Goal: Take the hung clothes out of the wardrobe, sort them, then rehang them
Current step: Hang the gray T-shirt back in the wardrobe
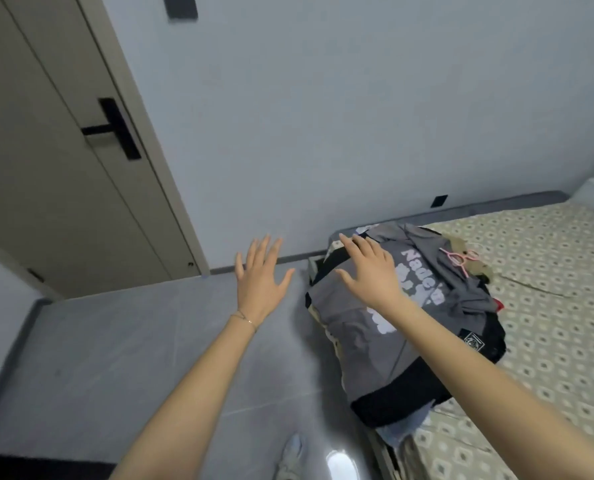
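Note:
A pile of clothes (375,344) lies on the near corner of the bed, topped by a grey T-shirt (351,327) with white lettering over black garments. A pink hanger (460,259) pokes out at the pile's far side. My right hand (371,271) is stretched out flat, fingers straight, over the grey T-shirt's upper part, holding nothing. My left hand (261,278) hovers with fingers spread over the floor, left of the pile, also empty. The wardrobe is out of view.
The bed (548,306) has a beige patterned cover and fills the right side. Grey tiled floor (133,358) spreads to the left. A shut beige door (63,168) with a black handle stands at the back left. A shoe (292,455) shows at the bottom.

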Action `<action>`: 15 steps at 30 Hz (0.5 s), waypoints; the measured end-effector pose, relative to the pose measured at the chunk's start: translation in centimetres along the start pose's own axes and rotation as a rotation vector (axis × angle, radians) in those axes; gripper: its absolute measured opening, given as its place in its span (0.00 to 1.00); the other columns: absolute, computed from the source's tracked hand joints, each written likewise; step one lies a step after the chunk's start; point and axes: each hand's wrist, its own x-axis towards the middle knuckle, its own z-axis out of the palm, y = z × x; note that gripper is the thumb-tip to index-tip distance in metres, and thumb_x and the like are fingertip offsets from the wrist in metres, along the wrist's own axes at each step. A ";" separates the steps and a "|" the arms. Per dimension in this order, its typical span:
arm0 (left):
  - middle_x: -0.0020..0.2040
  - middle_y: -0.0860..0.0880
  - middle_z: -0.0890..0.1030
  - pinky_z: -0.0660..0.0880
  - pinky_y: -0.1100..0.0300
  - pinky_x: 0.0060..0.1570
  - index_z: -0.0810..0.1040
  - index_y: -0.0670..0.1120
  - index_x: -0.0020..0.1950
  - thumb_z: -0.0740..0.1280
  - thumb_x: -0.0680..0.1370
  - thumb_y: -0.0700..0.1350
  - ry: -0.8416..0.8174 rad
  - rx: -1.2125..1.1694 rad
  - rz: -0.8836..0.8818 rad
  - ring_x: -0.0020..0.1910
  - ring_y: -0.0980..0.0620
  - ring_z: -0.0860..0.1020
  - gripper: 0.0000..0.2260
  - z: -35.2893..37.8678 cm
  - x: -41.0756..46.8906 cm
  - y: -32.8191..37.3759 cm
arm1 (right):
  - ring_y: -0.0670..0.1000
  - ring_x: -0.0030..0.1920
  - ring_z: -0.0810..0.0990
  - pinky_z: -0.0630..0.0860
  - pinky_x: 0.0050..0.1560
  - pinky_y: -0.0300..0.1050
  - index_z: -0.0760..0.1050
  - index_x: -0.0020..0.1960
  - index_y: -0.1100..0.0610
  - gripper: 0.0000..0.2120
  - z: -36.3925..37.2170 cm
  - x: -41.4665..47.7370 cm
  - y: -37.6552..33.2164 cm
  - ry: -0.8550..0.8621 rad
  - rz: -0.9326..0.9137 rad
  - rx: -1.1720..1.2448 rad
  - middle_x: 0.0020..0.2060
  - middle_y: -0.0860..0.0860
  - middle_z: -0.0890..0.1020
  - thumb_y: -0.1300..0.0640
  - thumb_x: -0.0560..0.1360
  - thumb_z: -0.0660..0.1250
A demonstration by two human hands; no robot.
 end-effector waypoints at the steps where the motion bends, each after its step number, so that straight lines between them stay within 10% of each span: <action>1: 0.79 0.48 0.61 0.49 0.41 0.75 0.61 0.52 0.79 0.55 0.78 0.63 -0.018 -0.010 0.022 0.79 0.47 0.55 0.31 0.8 1.8 0.4 | 0.56 0.77 0.54 0.54 0.73 0.54 0.53 0.79 0.48 0.32 0.0 1.0 1.1 0.004 0.038 -0.005 0.77 0.52 0.59 0.45 0.79 0.61; 15: 0.80 0.49 0.58 0.49 0.40 0.75 0.58 0.53 0.80 0.57 0.80 0.62 -0.239 -0.095 0.326 0.80 0.47 0.54 0.30 12.4 19.4 8.0 | 0.57 0.78 0.51 0.53 0.75 0.57 0.48 0.80 0.47 0.32 0.9 8.7 13.2 -0.008 0.434 -0.005 0.79 0.53 0.55 0.44 0.81 0.58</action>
